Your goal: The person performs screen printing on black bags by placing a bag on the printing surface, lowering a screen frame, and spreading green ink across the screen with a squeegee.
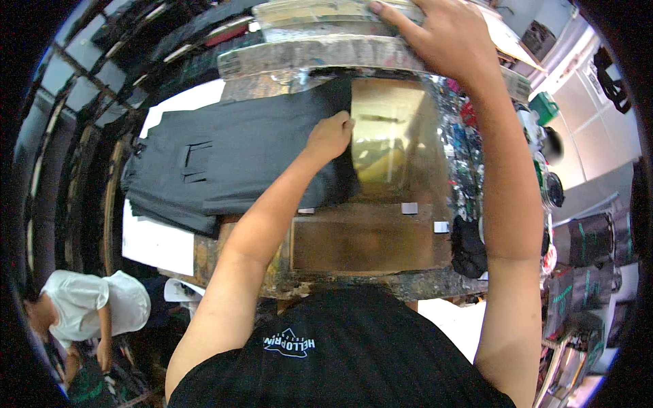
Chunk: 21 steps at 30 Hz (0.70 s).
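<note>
A dark grey, nearly black piece of cloth (252, 146) lies spread over the left half of the work table, with a few short creases or slits near its left part. My left hand (330, 136) is closed on the cloth's right edge, fingers curled over it. Beside that edge is a shiny brown board (394, 163) that reflects yellow light. My right hand (452, 34) reaches to the far side, over a pale, worn, paint-stained wooden bar (313, 58). Its thumb is stretched to the left and apart from the other fingers, whose tips are cut off by the picture's top edge.
Small pale tabs (409, 208) sit on the board's near part. A paint-spattered strip (459, 156) runs along its right, with a black bundle (468, 246) nearby. White sheets (160, 234) show under the cloth. At lower left a person in a white shirt (102, 306) bends over dark cloth.
</note>
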Motion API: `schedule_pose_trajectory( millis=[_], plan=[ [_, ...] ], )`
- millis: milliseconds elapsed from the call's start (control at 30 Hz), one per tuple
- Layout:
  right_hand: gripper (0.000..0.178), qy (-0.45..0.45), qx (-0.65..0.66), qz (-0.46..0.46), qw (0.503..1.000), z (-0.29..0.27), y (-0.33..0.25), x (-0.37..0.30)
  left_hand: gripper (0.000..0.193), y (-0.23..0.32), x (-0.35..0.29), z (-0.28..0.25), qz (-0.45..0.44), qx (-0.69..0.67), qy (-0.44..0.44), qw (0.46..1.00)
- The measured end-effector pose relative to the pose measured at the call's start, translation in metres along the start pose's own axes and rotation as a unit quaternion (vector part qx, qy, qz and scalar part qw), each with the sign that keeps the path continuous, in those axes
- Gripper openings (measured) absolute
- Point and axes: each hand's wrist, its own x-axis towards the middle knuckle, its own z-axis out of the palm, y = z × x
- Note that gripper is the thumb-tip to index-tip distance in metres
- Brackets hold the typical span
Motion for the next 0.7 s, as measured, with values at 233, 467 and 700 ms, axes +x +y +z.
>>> schedule_pose_trajectory(
  millis=[233, 467, 700],
  plan=[
    [0.074, -0.035, -0.007, -0.01, 0.999, -0.002, 0.0, 0.0, 0.061, 0.028, -0.038, 0.079, 0.126, 0.047, -0.036, 0.99],
    [0.077, -0.023, -0.01, -0.025, 0.999, -0.004, 0.008, 0.009, 0.091, 0.014, -0.114, 0.064, 0.121, 0.235, -0.058, 0.963],
    [0.084, -0.052, -0.015, 0.039, 0.998, -0.011, -0.009, 0.015, 0.093, 0.029, -0.079, 0.095, 0.15, 0.231, -0.061, 0.959]
  ],
)
